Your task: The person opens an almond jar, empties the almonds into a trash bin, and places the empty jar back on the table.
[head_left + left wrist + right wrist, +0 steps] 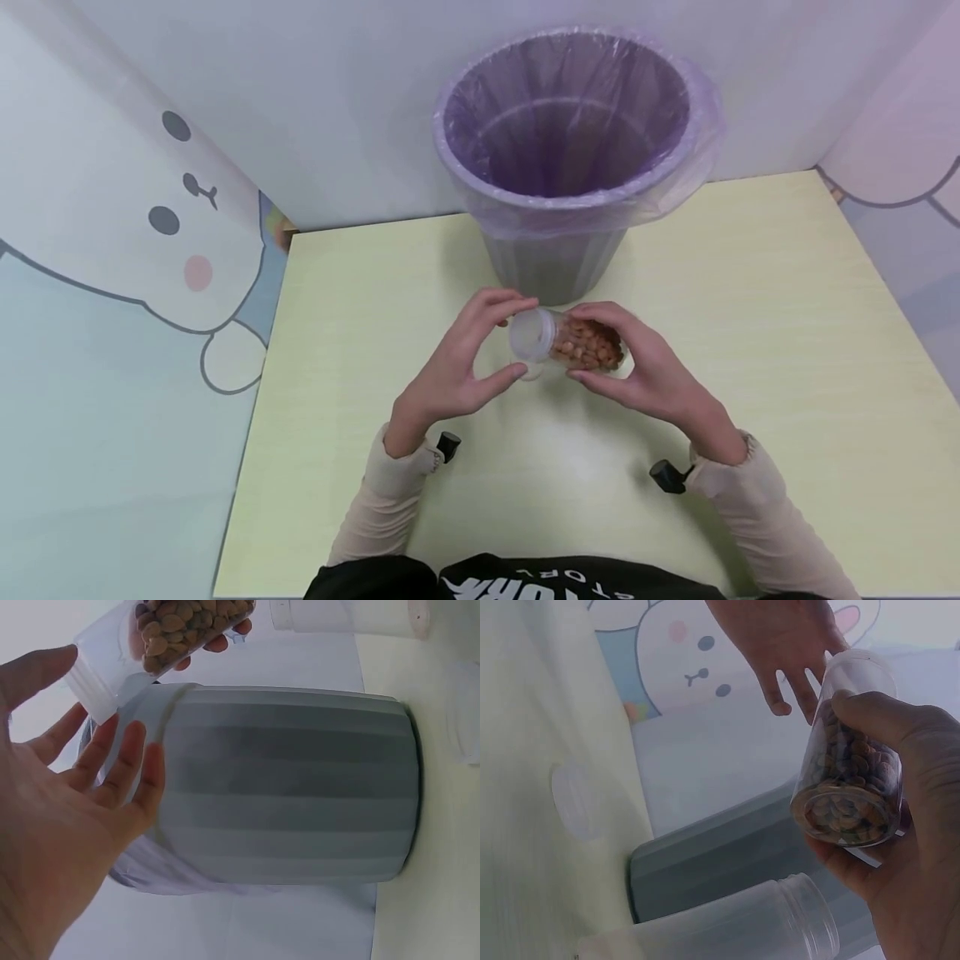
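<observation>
Nut jar (567, 340) was in the air above the table (337, 333), in front of the grey bin (555, 267), tilted on its side with its neck end turned toward the left hand. The right hand (656, 373) held it: thumb on one side and fingers on the other, curled around the clear wall, behind which brown nuts (855, 765) filled the lower part. The left hand (453, 367) had its thumb and fingers spread wide on two sides of the pale neck end (whether the tips really pressed on it, I could not tell). It was also not clear to me if this end carried a lid. On the table lay a pale round disc (574, 801), and near it stood a second clear jar (712, 926). By my judgement, the step in hand was the handling of the neck end, with the right hand as the support. The next move seemed to call for the left fingers to narrow evenly on the rim, while the right hand should keep a steady grip, because a loose tilt could perhaps spill the nuts.
</observation>
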Tool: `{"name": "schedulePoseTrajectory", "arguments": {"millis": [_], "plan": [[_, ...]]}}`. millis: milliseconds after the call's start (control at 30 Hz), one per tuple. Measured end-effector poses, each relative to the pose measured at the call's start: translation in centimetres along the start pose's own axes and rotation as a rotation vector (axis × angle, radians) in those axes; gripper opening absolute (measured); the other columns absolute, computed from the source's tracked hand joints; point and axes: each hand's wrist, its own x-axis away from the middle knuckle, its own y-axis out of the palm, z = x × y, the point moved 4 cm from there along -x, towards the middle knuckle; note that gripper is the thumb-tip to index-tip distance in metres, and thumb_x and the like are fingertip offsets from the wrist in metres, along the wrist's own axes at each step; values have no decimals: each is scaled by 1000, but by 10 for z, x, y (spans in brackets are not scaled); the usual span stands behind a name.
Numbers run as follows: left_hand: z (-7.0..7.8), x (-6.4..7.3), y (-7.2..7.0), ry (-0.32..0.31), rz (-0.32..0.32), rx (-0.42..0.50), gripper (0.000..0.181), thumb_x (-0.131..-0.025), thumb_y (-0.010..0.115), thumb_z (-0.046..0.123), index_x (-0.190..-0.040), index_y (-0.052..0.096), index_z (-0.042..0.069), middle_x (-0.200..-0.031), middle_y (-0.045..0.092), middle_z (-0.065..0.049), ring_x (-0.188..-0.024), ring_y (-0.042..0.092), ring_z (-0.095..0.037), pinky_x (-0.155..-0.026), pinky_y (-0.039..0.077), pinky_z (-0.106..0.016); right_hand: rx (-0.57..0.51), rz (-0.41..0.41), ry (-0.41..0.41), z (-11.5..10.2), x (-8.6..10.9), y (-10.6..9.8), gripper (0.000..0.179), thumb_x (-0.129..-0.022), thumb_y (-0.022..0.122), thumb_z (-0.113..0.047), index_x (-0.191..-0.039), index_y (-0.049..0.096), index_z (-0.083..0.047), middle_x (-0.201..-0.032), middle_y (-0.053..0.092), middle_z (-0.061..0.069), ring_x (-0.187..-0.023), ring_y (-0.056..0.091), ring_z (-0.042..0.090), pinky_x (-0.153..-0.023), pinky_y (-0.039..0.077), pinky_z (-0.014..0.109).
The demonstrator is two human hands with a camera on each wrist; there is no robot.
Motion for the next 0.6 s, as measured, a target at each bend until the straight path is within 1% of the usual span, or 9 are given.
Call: {"name": "schedulePoseTrajectory", "arguments": {"millis": [133, 233, 367, 433, 600], "plan": [[-2, 0, -1, -20, 20, 1, 65, -86, 81, 9, -144, 53, 2, -138, 56, -15, -125, 55, -25, -97, 53, -39, -4, -12, 6, -1, -3, -1, 78, -73, 90, 5, -142, 54, 0, -133, 64, 14, -120, 59, 9, -98, 47, 13], [-4, 1, -2, -42, 37, -17, 73, -85, 85, 11, -148, 50, 2, -132, 59, -14, -118, 57, -23, -96, 53, -36, 8, -15, 0, 0, -6, -2, 81, -70, 90, 8, -142, 55, -1, -132, 64, 14, -119, 59, 9, -97, 47, 12], [-6, 0, -3, -79, 58, -48, 83, -84, 88, 13, -154, 45, 4, -121, 59, -10, -110, 57, -19, -96, 53, -34, 17, -17, -4, 0, -11, -2, 81, -70, 91, 8, -142, 55, -1, -130, 65, 13, -116, 60, 9, -95, 48, 12], [-6, 1, -3, -88, 65, -47, 81, -83, 89, 14, -153, 48, 5, -121, 59, -9, -109, 59, -18, -97, 55, -33, 8, -24, -1, 1, -12, -1, 80, -70, 91, 7, -142, 55, -2, -130, 65, 12, -115, 60, 9, -94, 48, 13], [-8, 4, -4, -90, 65, -41, 70, -83, 89, 15, -144, 57, 4, -126, 61, -9, -109, 61, -18, -98, 55, -32, 8, -37, -12, 0, -12, 0, 81, -70, 92, 6, -142, 55, -3, -130, 65, 12, -115, 60, 10, -95, 48, 12]]}}
